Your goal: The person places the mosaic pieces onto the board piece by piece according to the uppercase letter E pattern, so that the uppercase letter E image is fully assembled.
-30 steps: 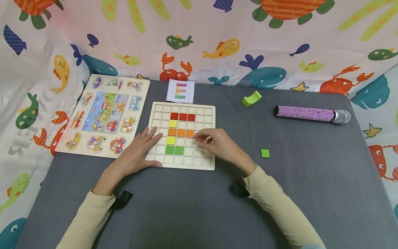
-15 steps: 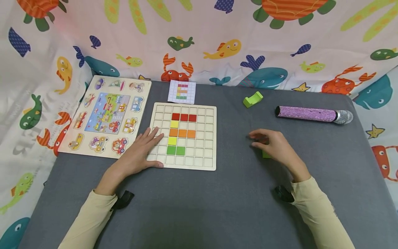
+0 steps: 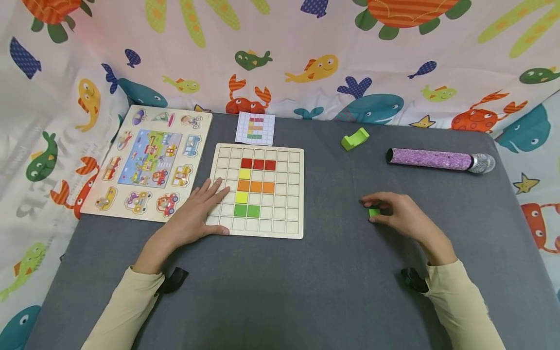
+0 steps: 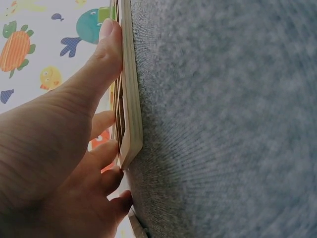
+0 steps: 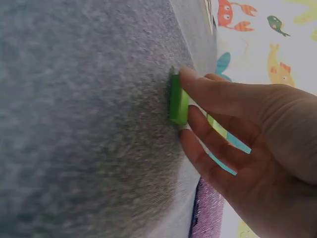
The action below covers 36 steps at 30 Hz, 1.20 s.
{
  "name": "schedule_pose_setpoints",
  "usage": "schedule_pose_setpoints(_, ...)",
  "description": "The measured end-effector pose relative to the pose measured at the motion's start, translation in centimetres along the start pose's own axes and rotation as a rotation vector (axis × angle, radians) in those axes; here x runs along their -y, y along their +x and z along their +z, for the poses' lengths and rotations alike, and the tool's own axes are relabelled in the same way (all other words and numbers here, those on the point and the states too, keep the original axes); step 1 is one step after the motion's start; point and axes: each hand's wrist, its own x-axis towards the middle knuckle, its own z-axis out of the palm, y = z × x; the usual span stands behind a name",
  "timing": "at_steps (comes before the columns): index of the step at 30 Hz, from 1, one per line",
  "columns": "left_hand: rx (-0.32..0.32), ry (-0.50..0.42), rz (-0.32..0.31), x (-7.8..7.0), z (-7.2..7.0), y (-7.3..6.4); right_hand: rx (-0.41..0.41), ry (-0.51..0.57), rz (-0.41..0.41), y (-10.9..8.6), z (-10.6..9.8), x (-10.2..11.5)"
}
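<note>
A square wooden grid board (image 3: 284, 228) lies on the grey table, with red, yellow, orange and green square tiles set in some of its cells. My left hand (image 3: 194, 214) rests on the board's left side, fingers spread and thumb at the front edge; in the left wrist view the thumb (image 4: 101, 59) lies along the board's rim. To the right, my right hand (image 3: 398, 214) is over a loose green tile (image 3: 374, 212) on the cloth. Its thumb touches the tile, which lies between thumb and fingers; in the head view the index fingertip stands apart from it.
A small printed pattern card (image 3: 255, 129) lies behind the board. At the left is a wooden picture puzzle (image 3: 146, 163). A light green curved block (image 3: 355, 139) and a glittery pink microphone (image 3: 433, 159) lie at the back right, before a sea-animal curtain (image 3: 280, 29).
My right hand has left the grid board, moved right and come down around the loose green tile. The left hand has stayed on the board.
</note>
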Motion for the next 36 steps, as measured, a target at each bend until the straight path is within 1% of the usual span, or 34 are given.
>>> schedule_pose_setpoints(4,-0.005,0.002,0.012,0.0,0.1,0.1,0.041,-0.012,0.017,0.2,-0.4,0.1)
schedule_pose_setpoints(8,-0.004,0.005,0.017,0.0,0.2,0.2,0.054,-0.016,0.047,-0.1,-0.9,-0.1)
schedule_pose_setpoints(14,-0.005,0.006,0.009,0.1,0.1,0.1,0.039,-0.022,0.061,-0.4,-1.0,-0.5)
schedule_pose_setpoints(18,-0.008,0.002,0.017,0.1,0.1,0.1,0.021,0.006,0.027,0.0,-0.9,0.0)
schedule_pose_setpoints(21,-0.009,0.003,0.016,0.2,0.0,0.0,0.03,0.063,-0.001,0.9,-0.4,1.0)
schedule_pose_setpoints(25,-0.011,0.003,0.014,0.4,-0.1,-0.1,0.054,0.129,-0.03,2.8,0.5,2.8)
schedule_pose_setpoints(32,-0.009,0.004,0.017,0.3,0.0,0.0,0.06,0.172,-0.045,6.3,2.5,5.9)
schedule_pose_setpoints(36,-0.006,0.0,0.015,0.2,0.0,0.0,0.061,0.179,-0.081,7.9,3.8,7.7)
